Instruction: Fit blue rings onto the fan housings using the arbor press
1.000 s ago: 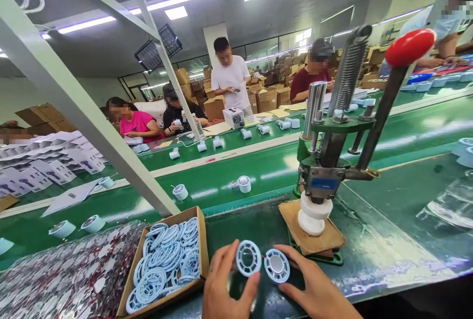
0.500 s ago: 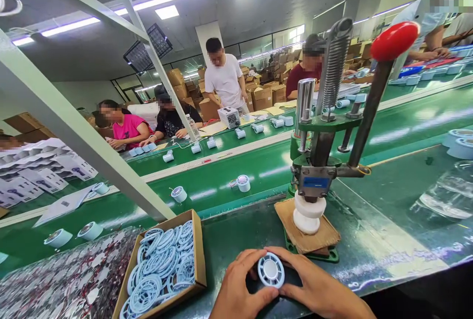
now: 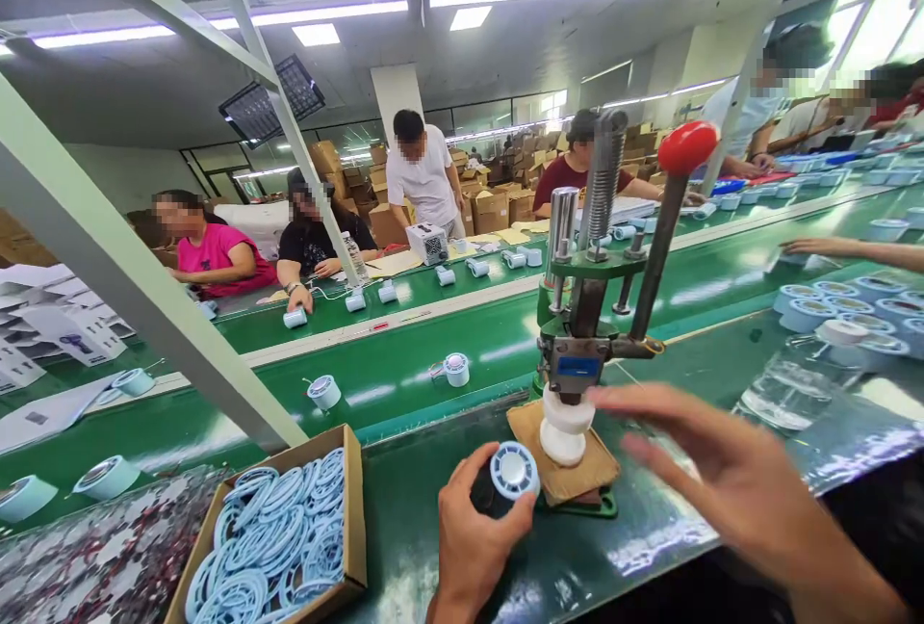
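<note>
My left hand [image 3: 473, 537] grips a small round light-blue fan housing [image 3: 515, 470] between thumb and fingers. Its spoked face, with a pale round centre, is turned up. Just beyond it stands a green hand press [image 3: 577, 364] with a long lever and a red knob [image 3: 687, 148]. Two white plastic blocks [image 3: 564, 436] are stacked under its ram, on a cardboard pad [image 3: 603, 462]. My right hand [image 3: 736, 484] is raised to the right of these blocks, somewhat blurred, fingers apart and holding nothing.
An open carton [image 3: 355, 508] of light-blue rings [image 3: 278, 528] stands at left, beside wired metal parts [image 3: 93, 547]. A green conveyor belt [image 3: 390, 354] carries housings. At right are a clear bottle [image 3: 783, 393] and grouped housings [image 3: 805, 311]. A grey post [image 3: 144, 268] slants across the left. Co-workers sit opposite.
My right hand has let go of the fan housing and moved up and right, towards the press. My left hand keeps the housing, nearer the press. The view has turned slightly right.
</note>
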Demonstrator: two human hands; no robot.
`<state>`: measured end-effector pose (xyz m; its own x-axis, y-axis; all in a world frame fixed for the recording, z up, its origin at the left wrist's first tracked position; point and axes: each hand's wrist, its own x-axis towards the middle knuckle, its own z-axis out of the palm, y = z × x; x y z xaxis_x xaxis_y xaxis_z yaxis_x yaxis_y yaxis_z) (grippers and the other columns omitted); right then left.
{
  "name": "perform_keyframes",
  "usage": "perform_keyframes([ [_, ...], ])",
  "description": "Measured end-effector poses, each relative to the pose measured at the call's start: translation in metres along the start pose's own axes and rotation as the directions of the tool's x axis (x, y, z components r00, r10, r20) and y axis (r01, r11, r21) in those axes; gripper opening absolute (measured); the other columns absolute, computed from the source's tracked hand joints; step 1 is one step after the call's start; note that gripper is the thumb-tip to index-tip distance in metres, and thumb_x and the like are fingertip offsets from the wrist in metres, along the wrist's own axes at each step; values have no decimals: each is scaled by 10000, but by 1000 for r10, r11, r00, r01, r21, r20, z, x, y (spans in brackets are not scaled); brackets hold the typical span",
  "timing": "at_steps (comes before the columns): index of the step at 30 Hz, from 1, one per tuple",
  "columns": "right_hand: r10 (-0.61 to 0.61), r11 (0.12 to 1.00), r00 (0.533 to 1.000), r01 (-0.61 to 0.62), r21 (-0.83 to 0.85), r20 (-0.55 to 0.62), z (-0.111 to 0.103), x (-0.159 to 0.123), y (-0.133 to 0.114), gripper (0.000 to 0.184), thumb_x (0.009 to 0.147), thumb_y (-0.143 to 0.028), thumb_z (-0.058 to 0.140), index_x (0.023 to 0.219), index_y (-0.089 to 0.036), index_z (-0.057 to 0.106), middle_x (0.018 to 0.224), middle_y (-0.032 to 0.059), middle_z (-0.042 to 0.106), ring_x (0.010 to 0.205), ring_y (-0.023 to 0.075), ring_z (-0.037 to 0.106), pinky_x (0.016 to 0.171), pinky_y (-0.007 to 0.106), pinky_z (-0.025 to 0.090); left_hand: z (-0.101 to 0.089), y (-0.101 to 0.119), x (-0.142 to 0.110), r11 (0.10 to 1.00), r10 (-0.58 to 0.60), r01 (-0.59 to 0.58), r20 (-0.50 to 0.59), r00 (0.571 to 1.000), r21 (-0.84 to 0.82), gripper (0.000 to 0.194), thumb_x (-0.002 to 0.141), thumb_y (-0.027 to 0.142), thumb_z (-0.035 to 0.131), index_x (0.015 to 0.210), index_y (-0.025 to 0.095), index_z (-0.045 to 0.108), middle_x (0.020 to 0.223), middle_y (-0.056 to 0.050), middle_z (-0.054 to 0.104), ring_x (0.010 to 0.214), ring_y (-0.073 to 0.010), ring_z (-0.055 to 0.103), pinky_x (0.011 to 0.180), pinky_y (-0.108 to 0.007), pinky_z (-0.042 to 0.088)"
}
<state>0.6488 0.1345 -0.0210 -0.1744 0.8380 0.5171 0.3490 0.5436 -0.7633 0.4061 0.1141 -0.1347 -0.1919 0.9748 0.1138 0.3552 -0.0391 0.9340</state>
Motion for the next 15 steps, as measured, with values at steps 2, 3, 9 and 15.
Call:
perform_keyframes([
  [2,-206,978,903,197,-62,-377,-21,39,-23,229,915,-368,703,1131,-299,732,1174,42,735,1117,250,700,1028,417,586,15,17,14,999,31,-31,-12,999,-32,554,698,381,795,1208,187,698,1141,-70,762,1053,-269,712,1008,-413,553],
  [3,-281,958,812,268,-102,-512,-29,62,-34,243,915,-341,705,1147,-271,722,1182,53,725,1128,241,691,1047,419,567,22,25,20,998,52,-53,-6,999,-46,548,689,358,799,1201,190,703,1145,-66,761,1061,-271,710,1011,-415,549],
  [9,-359,933,715,279,-226,-600,-52,179,-57,268,1023,-293,549,1149,-108,697,1093,104,715,1016,162,662,940,345,534,66,40,45,988,123,-118,47,991,-101,569,682,302,794,1236,205,708,1159,-66,744,1017,-252,713,909,-345,579],
  [15,-295,955,734,244,-168,-612,-51,211,-49,309,1032,-264,500,998,-46,717,787,49,706,698,95,627,745,276,542,80,35,46,989,136,-134,25,990,-65,527,717,302,756,1233,206,713,1126,-69,749,1019,-265,701,904,-353,581],
])
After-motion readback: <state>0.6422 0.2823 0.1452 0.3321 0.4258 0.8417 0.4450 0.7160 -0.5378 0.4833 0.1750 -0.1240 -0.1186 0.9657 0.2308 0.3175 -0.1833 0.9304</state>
